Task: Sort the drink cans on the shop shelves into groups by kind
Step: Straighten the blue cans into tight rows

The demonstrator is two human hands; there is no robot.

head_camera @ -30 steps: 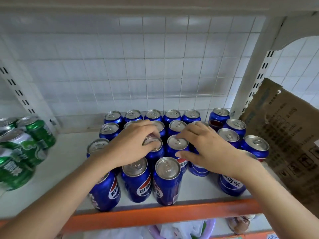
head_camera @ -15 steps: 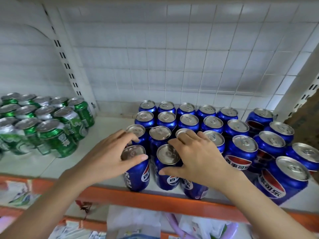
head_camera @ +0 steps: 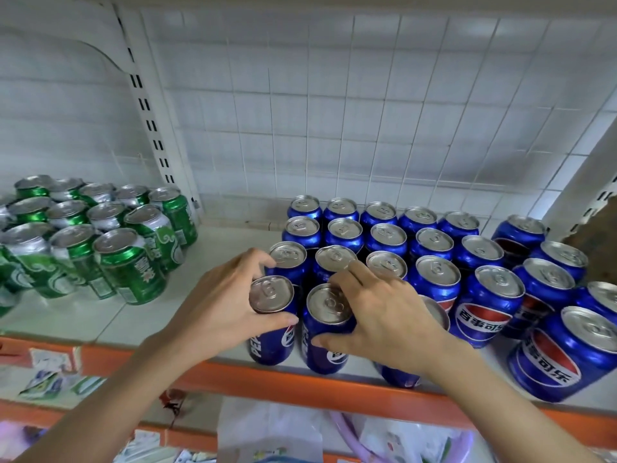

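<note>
Several blue cola cans (head_camera: 434, 248) stand in rows on the white shelf (head_camera: 110, 315), right of its middle. Several green cans (head_camera: 100, 242) stand grouped at the left. My left hand (head_camera: 220, 309) grips the front-left blue can (head_camera: 272, 295), thumb at its front and fingers round its far side. My right hand (head_camera: 384, 315) grips the blue can beside it (head_camera: 325, 319), thumb low on its front, fingers curled over the rim. Another blue can sits partly hidden under my right palm.
A bare strip of shelf separates the green and blue groups. The shelf has an orange front edge (head_camera: 300, 382). A white slotted upright (head_camera: 150, 121) stands behind the green cans and wire mesh (head_camera: 367, 111) backs the shelf. Packets lie on the shelf below.
The view has swung left, bringing the green cans into sight. My left hand has closed round the front-left blue can, and my right hand has settled on the can beside it.
</note>
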